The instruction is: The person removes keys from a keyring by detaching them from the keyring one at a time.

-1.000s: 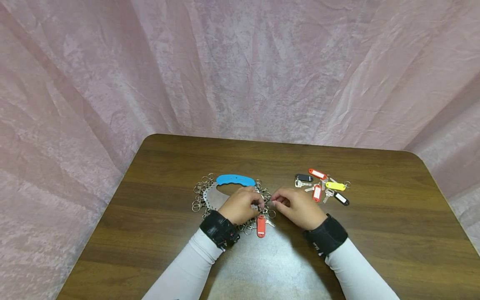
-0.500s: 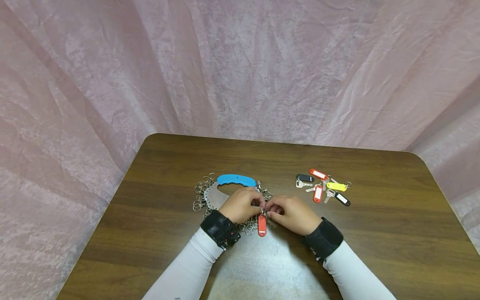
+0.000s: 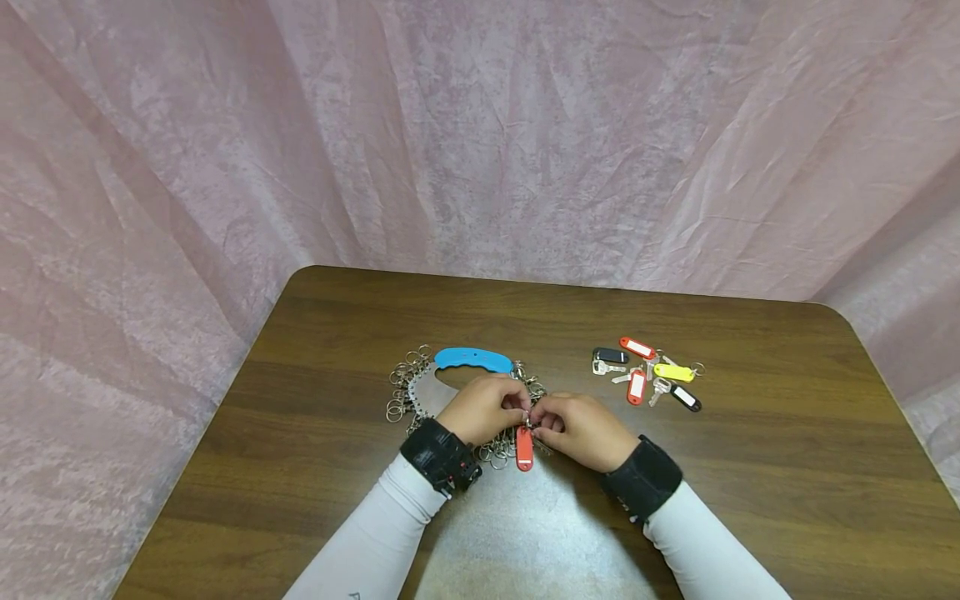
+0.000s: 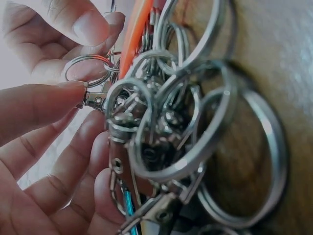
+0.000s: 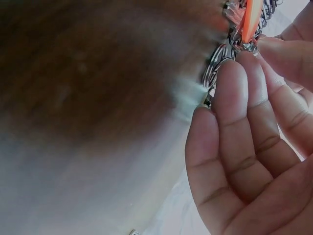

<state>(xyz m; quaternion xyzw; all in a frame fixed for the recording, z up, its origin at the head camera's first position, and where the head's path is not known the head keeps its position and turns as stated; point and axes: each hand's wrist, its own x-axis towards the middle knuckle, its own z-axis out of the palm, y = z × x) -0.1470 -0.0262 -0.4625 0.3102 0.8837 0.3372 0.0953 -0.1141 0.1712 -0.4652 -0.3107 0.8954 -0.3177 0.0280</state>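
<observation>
A metal key holder plate (image 3: 429, 392) with a blue handle (image 3: 472, 359) lies on the table, fringed with small snap hooks and split rings. At its right side my left hand (image 3: 483, 410) pinches a small metal snap hook (image 4: 94, 100). Facing it, my right hand (image 3: 581, 429) has its fingertips on a split ring (image 4: 88, 71), which belongs with a red key tag (image 3: 524, 450). The tag hangs just below the meeting fingertips. Larger split rings (image 4: 274, 152) crowd the left wrist view. The right wrist view shows curled fingers (image 5: 232, 90) beside the rings, partly hiding the contact.
To the right lies a loose group of tagged keys: red tags (image 3: 636, 387), a yellow tag (image 3: 674, 372) and black tags (image 3: 686, 397). The brown wooden table (image 3: 360, 300) ends at a pink curtain (image 3: 480, 142) behind.
My right hand has moved left to meet the left hand and taken the split ring above the red tag. My left hand stays nearly in place.
</observation>
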